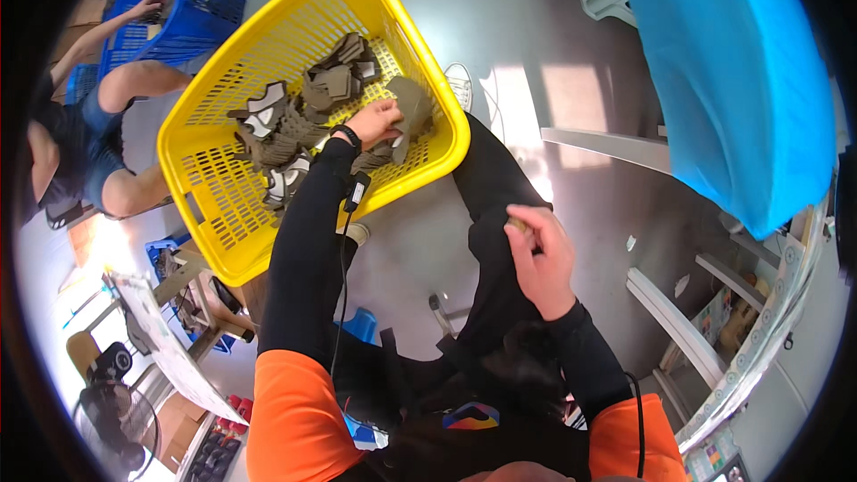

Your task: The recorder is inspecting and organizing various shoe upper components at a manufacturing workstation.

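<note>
The fingers of the left hand point(370, 125) are bent in close together, tips against a broad piece point(413, 105) at the right side of the basket point(428, 31); how firmly they grip it cannot be told. The right hand point(544, 263) is raised to the right of the basket, well apart from it, thumb and forefinger brought near each other. Something small and brownish shows between them, but what it is, and whether it is held, cannot be made out.

Two hands of the wearer, one yellow basket and one co-worker point(105, 138) are in view. The pieces point(299, 129) overlap too much to count; at least three show white faces.

They are flat, thin and grey-brown, with angular, notched outlines, many lying in tight stacks. The broad one by the left fingers has a rounded upper edge.

The basket has slotted walls and a slotted floor, and is tipped up at an angle in the view. The pieces lie in a loose heap from its middle to its right side, with bare floor at the near left. Far left stands a large blue crate point(207, 0), the co-worker's hand point(150, 5) at it; its contents are unclear.
</note>
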`<state>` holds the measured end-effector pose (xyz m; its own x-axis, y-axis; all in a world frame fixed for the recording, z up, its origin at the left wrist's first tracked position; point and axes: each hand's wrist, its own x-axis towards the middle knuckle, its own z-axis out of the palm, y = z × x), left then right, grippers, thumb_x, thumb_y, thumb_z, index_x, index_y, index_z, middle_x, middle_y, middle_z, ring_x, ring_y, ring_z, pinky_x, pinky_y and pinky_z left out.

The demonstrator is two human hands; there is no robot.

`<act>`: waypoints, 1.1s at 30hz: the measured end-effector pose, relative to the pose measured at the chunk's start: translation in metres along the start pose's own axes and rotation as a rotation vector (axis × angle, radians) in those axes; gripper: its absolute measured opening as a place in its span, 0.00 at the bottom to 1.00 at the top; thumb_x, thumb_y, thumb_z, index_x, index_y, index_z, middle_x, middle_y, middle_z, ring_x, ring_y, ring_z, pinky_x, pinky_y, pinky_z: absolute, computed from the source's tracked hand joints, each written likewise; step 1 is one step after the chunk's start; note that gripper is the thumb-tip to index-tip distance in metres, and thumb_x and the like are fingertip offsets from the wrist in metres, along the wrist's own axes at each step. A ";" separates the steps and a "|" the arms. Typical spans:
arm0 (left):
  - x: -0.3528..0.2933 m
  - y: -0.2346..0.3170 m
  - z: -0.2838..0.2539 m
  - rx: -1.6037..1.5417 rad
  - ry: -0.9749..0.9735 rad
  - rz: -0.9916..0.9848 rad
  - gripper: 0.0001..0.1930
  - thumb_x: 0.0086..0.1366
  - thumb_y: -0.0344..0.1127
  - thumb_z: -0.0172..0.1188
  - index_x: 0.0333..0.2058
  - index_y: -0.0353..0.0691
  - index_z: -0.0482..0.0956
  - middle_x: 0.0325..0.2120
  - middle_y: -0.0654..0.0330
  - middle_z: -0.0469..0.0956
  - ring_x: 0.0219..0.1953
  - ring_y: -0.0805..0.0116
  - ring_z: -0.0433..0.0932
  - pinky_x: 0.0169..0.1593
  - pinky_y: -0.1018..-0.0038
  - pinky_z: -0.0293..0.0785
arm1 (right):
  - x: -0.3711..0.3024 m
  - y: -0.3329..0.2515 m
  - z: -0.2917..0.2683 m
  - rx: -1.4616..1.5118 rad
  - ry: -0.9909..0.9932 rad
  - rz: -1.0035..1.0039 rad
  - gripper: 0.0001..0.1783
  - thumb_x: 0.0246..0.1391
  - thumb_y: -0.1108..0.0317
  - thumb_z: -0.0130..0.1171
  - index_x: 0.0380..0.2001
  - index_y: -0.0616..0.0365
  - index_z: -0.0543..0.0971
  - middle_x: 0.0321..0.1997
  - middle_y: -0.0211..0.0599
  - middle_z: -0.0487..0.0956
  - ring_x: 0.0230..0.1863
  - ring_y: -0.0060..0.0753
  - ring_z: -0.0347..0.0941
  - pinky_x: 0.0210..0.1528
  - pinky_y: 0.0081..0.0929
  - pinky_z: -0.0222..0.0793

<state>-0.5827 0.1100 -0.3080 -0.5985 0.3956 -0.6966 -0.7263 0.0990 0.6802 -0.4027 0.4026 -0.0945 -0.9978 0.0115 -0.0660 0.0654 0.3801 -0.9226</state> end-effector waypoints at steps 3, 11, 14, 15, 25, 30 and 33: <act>-0.085 0.057 0.028 -0.091 0.114 0.213 0.11 0.66 0.35 0.52 0.47 0.46 0.72 0.33 0.69 0.73 0.34 0.77 0.74 0.39 0.79 0.75 | -0.007 0.013 -0.001 0.250 0.003 0.131 0.12 0.57 0.79 0.56 0.45 0.61 0.75 0.39 0.33 0.75 0.29 0.17 0.69 0.31 0.14 0.67; -0.270 -0.014 0.179 -0.972 -0.106 0.426 0.19 0.69 0.34 0.45 0.58 0.39 0.65 0.51 0.58 0.75 0.48 0.68 0.77 0.49 0.72 0.76 | -0.035 -0.009 -0.032 0.723 -0.187 -0.045 0.09 0.56 0.76 0.60 0.41 0.59 0.77 0.66 0.44 0.62 0.64 0.37 0.62 0.62 0.32 0.60; -0.301 -0.066 0.244 -1.159 -0.122 0.356 0.19 0.70 0.32 0.44 0.57 0.32 0.64 0.53 0.49 0.72 0.52 0.56 0.76 0.50 0.68 0.78 | -0.052 -0.019 -0.038 1.081 -0.410 0.279 0.07 0.58 0.72 0.58 0.40 0.60 0.76 0.68 0.45 0.59 0.62 0.39 0.64 0.62 0.38 0.65; -0.307 -0.077 0.256 -1.130 -0.113 0.274 0.19 0.70 0.32 0.44 0.57 0.32 0.63 0.52 0.48 0.72 0.53 0.53 0.74 0.48 0.67 0.79 | -0.057 -0.016 -0.038 1.063 -0.409 0.303 0.07 0.58 0.72 0.58 0.40 0.60 0.76 0.68 0.45 0.59 0.62 0.39 0.64 0.62 0.38 0.65; -0.325 -0.106 0.228 0.721 0.707 0.169 0.10 0.66 0.35 0.53 0.40 0.33 0.74 0.38 0.53 0.79 0.35 0.55 0.81 0.42 0.68 0.75 | -0.089 0.007 -0.024 0.445 -0.285 0.380 0.09 0.57 0.72 0.60 0.41 0.64 0.78 0.34 0.28 0.78 0.32 0.16 0.72 0.37 0.16 0.69; -0.290 -0.041 0.232 0.460 0.534 0.670 0.15 0.64 0.41 0.57 0.39 0.33 0.78 0.34 0.49 0.79 0.40 0.51 0.78 0.45 0.65 0.72 | -0.106 0.002 -0.011 0.394 -0.220 0.355 0.10 0.57 0.72 0.59 0.41 0.64 0.77 0.34 0.28 0.78 0.30 0.15 0.71 0.35 0.15 0.69; -0.265 -0.044 0.228 0.306 0.188 0.361 0.14 0.66 0.41 0.56 0.31 0.34 0.77 0.20 0.63 0.75 0.26 0.77 0.72 0.33 0.76 0.70 | -0.104 0.004 -0.014 0.418 -0.187 0.360 0.10 0.57 0.72 0.60 0.41 0.64 0.77 0.34 0.28 0.78 0.30 0.14 0.71 0.35 0.15 0.69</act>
<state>-0.3149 0.2091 -0.1017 -0.8643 0.2853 -0.4143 -0.3461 0.2602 0.9014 -0.2993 0.4159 -0.0861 -0.8947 -0.1059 -0.4340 0.4379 -0.0155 -0.8989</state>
